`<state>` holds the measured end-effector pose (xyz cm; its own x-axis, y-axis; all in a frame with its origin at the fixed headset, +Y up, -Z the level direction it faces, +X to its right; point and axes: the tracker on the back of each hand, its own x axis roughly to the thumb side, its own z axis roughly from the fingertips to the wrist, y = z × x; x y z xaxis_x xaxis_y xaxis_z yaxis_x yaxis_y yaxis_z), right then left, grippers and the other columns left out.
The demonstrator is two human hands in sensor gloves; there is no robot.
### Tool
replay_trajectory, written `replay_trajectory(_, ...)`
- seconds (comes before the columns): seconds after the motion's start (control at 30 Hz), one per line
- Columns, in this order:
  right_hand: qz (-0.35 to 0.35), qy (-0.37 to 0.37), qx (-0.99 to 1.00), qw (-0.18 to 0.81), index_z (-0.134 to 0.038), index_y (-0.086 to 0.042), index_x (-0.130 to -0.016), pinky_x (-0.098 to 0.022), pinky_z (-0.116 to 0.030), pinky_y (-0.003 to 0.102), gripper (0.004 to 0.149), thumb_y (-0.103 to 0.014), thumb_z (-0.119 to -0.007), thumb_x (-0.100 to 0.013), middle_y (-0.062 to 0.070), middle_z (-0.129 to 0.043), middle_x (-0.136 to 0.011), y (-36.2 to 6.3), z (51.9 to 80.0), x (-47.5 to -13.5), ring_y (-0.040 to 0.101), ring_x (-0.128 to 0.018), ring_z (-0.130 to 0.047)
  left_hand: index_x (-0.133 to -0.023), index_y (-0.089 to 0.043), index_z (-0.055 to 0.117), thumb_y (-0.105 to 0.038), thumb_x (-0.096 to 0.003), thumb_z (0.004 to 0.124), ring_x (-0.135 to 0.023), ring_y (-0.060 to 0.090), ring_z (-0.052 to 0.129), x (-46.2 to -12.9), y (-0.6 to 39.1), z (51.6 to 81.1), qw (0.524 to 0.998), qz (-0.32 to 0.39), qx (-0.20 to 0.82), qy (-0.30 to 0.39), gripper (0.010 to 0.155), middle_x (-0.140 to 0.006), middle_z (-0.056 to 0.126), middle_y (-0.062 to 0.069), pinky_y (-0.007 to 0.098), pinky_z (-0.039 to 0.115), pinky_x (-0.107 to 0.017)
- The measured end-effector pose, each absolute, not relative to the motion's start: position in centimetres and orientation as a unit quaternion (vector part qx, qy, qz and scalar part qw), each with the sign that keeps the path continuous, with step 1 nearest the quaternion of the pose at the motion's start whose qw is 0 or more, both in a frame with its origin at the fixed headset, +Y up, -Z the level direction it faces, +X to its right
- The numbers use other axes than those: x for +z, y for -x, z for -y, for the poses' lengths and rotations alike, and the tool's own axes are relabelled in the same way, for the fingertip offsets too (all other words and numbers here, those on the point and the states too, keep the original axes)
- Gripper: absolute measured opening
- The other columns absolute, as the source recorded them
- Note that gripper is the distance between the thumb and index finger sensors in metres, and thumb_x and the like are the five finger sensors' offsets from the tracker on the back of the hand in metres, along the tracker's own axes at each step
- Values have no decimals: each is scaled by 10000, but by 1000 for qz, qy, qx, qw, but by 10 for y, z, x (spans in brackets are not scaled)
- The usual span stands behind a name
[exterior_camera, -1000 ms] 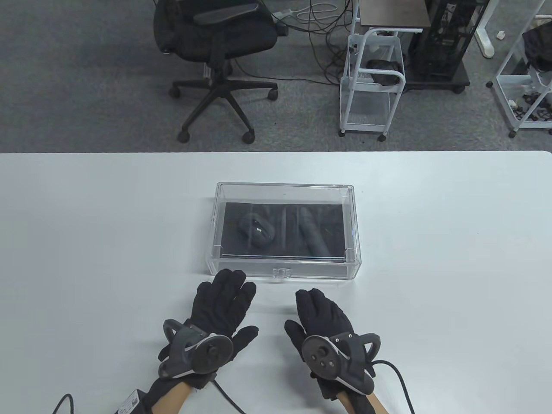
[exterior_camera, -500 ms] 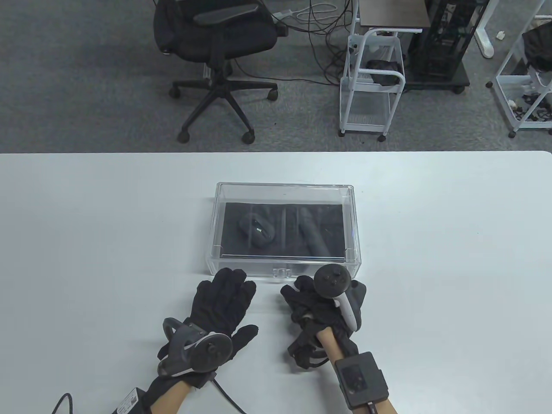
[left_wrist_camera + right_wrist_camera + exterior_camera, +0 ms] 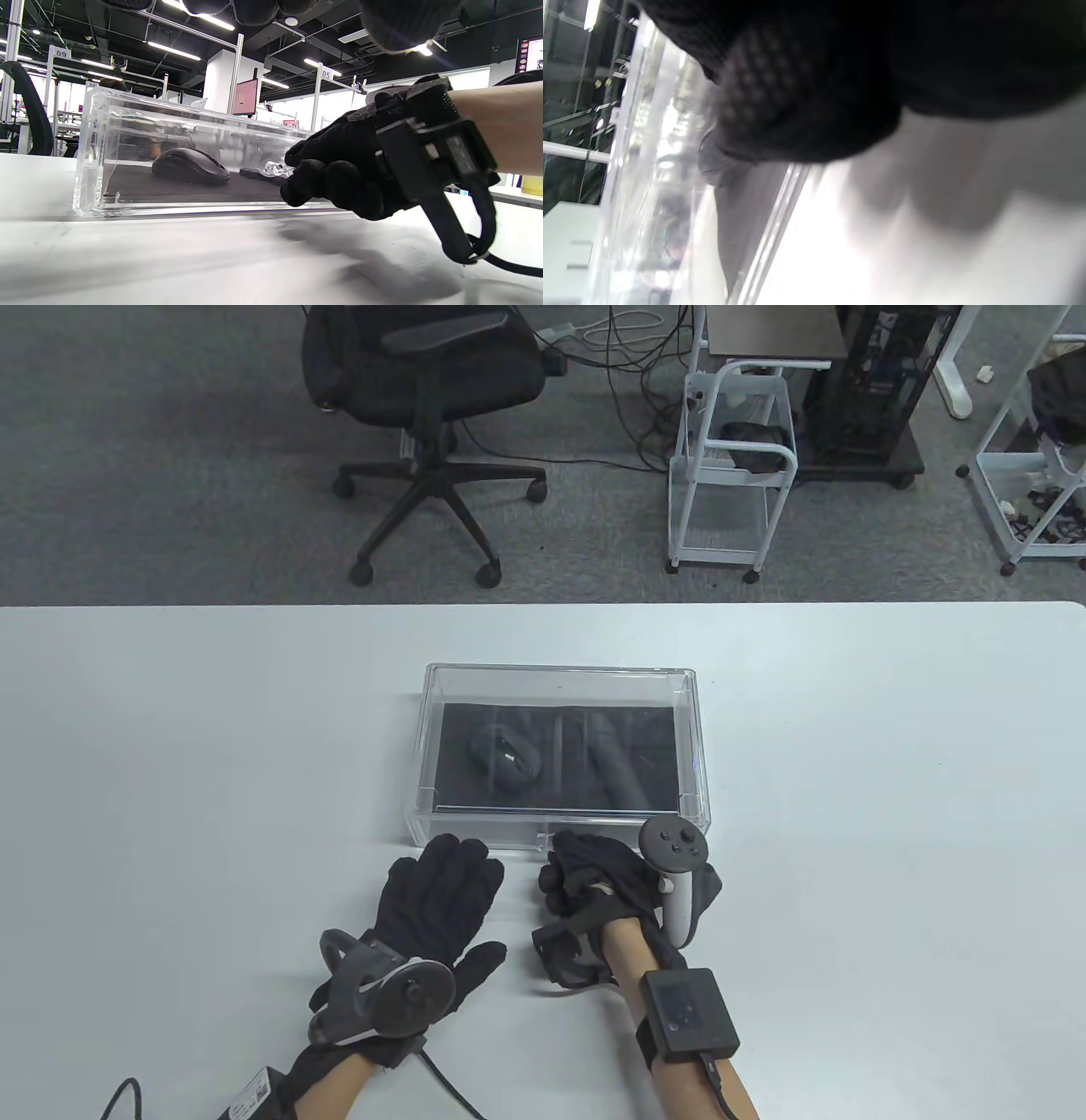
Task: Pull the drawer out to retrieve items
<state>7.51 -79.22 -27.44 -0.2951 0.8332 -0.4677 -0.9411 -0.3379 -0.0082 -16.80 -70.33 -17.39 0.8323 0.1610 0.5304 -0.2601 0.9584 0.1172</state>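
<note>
Meanwhile left hand [image 3: 433,912] unchanged, flat on the white table [image 3: 170,780], fingers spread, gripping nothing, just in front of the clear drawer box [image 3: 560,755]. Right hand [image 3: 607,882] has closed in from half a second ago: palm up, fingers curled at the drawer handle [image 3: 278,168] on the box's front; actual pinch can't be confirmed. Drawer looks shut, mouse [image 3: 506,759] inside.

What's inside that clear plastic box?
Inside the clear box, on a dark liner, lie a black computer mouse and a dark cylindrical object. The liner hides anything beneath.
</note>
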Motion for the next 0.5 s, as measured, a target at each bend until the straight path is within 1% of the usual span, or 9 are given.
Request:
replay_trajectory(0.07, -139, 198, 786, 568, -930, 91, -739, -29, -961, 271, 549, -390, -797, -508, -6, -1061, -345, -75, 792, -273, 104, -80, -1044, -1177, -247, 342, -575, -491, 708, -1167, 441, 385, -174, 169, 703, 952, 267, 111, -94, 844, -1264, 404, 124, 734, 444, -766)
replay_trajectory(0.2, -147, 186, 793, 562, -932, 80, -733, -24, -964, 277, 547, -399, -801, -503, -15, -1060, -332, -76, 793, -258, 107, -77, -1049, -1177, -247, 339, -575, -490, 708, -1166, 441, 386, -173, 169, 703, 952, 268, 112, -94, 846, -1263, 404, 125, 733, 445, -766)
replay_trajectory(0.3, -167, 170, 795, 558, -928, 52, -739, -24, -967, 283, 535, -412, -810, -499, -21, -1064, -327, -77, 792, -233, 110, -77, -1055, -1177, -248, 338, -577, -491, 706, -1167, 440, 384, -173, 169, 703, 952, 270, 112, -96, 845, -1264, 399, 123, 733, 443, -767)
replay_trajectory(0.37, -167, 162, 798, 556, -937, 43, -727, -18, -968, 283, 534, -423, -820, -493, -25, -1068, -318, -78, 793, -220, 111, -69, -1057, -1177, -245, 340, -577, -490, 707, -1166, 443, 387, -173, 169, 703, 951, 271, 111, -98, 847, -1264, 400, 125, 734, 444, -766)
replay_trajectory(0.5, -191, 148, 799, 551, -941, 38, -722, -18, -970, 287, 531, -427, -824, -491, -22, -1074, -317, -79, 791, -190, 117, -69, -1062, -1177, -247, 338, -578, -490, 705, -1165, 440, 390, -171, 169, 703, 950, 274, 109, -101, 847, -1263, 401, 123, 730, 452, -766)
